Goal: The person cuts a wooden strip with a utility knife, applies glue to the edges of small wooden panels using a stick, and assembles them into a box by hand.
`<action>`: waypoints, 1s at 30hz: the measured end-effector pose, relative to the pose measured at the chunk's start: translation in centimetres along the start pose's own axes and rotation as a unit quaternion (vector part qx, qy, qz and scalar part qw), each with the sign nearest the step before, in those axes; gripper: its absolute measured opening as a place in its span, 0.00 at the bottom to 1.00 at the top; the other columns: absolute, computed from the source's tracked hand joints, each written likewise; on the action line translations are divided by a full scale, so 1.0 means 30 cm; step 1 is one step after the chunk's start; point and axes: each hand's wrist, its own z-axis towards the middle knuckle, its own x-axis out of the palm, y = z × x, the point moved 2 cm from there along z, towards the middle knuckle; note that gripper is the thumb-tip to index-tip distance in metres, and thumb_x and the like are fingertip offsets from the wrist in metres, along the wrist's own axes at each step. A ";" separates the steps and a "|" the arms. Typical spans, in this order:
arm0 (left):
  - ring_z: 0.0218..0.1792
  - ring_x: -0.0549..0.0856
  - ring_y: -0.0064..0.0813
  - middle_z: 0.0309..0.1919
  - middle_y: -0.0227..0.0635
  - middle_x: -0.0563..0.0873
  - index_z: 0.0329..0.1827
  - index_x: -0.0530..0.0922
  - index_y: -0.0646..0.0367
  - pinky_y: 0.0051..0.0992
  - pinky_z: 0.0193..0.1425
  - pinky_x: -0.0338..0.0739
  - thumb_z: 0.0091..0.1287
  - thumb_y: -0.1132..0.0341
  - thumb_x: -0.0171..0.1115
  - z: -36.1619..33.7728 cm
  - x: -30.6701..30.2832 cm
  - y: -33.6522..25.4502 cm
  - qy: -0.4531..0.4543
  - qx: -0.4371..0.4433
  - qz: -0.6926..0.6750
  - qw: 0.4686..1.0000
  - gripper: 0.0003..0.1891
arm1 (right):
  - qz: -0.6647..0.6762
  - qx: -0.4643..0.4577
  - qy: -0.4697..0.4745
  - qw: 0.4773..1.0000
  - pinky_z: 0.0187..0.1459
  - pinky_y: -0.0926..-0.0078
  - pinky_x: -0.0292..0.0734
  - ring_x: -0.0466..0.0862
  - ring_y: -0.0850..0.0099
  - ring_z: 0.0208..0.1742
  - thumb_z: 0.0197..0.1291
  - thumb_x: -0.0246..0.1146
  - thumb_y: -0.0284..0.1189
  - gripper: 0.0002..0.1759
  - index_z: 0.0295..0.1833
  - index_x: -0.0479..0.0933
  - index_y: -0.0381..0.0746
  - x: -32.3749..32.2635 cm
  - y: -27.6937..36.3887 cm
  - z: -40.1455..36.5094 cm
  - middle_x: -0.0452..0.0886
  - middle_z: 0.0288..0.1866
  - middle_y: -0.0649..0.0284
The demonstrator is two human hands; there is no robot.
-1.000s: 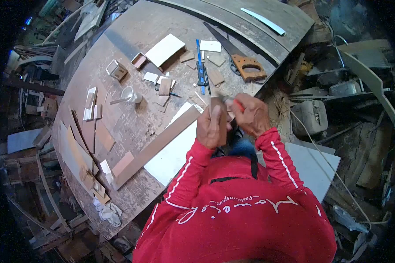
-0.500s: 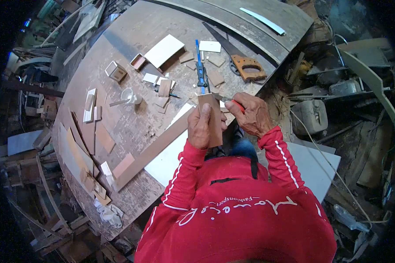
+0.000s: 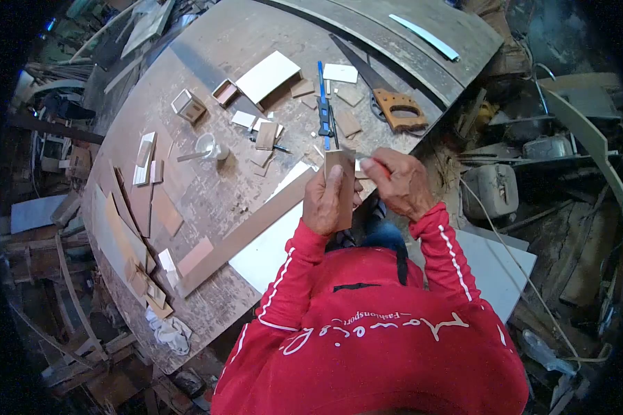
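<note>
We log the left hand [image 3: 324, 204] with its grip closed around a wood piece [image 3: 342, 181], thumb on the near face. The piece is held upright, off the surface [image 3: 208, 200], above its near edge. The right hand [image 3: 403, 185] has its grip closed on a thin tool [image 3: 364, 161], whose tip meets the piece's upper right corner. We cannot tell what kind of tool it is, as only a short length shows past the fingers.

Just left of the hands, 1 long strip [image 3: 246, 234] lies diagonally across a white panel [image 3: 270, 252]. Beyond the piece lie 1 blue tool [image 3: 323, 104] and 1 saw [image 3: 387, 97], side by side. Further left we note 1 white board [image 3: 270, 72], 1 small box [image 3: 189, 105], 1 clear cup [image 3: 206, 146] and scattered offcuts [image 3: 166, 211]. Red sleeves [image 3: 291, 277] cover both arms.
</note>
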 end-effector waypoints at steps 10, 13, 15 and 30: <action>0.25 0.78 0.21 0.29 0.33 0.81 0.53 0.75 0.63 0.24 0.30 0.75 0.81 0.57 0.45 -0.003 -0.006 0.003 -0.026 0.057 0.042 0.997 0.17 | 0.028 -0.052 0.025 0.998 0.36 0.58 0.77 0.83 0.54 0.33 0.67 0.58 0.45 0.20 0.34 0.80 0.39 0.065 0.050 0.013 0.80 0.30 0.54; 0.24 0.79 0.22 0.26 0.35 0.81 0.47 0.77 0.64 0.26 0.29 0.75 0.80 0.60 0.47 -0.017 -0.023 -0.030 -0.056 0.097 0.185 0.976 0.15 | 0.021 -0.022 0.033 0.999 0.35 0.57 0.76 0.82 0.51 0.33 0.68 0.58 0.46 0.21 0.34 0.79 0.38 0.064 0.039 0.015 0.79 0.29 0.51; 0.23 0.79 0.24 0.25 0.36 0.81 0.45 0.77 0.65 0.27 0.30 0.75 0.79 0.62 0.49 -0.031 -0.026 -0.045 -0.072 0.134 0.240 0.959 0.14 | -0.007 0.028 0.029 0.999 0.35 0.56 0.76 0.82 0.49 0.33 0.68 0.57 0.46 0.21 0.34 0.78 0.38 0.066 -0.013 0.009 0.78 0.28 0.50; 0.22 0.77 0.23 0.22 0.33 0.78 0.45 0.75 0.64 0.27 0.27 0.72 0.80 0.62 0.47 -0.012 -0.050 -0.035 -0.058 0.124 0.158 0.978 0.13 | 0.061 -0.080 0.009 0.995 0.36 0.61 0.76 0.82 0.55 0.32 0.67 0.60 0.41 0.18 0.33 0.78 0.36 0.071 0.108 0.002 0.79 0.30 0.54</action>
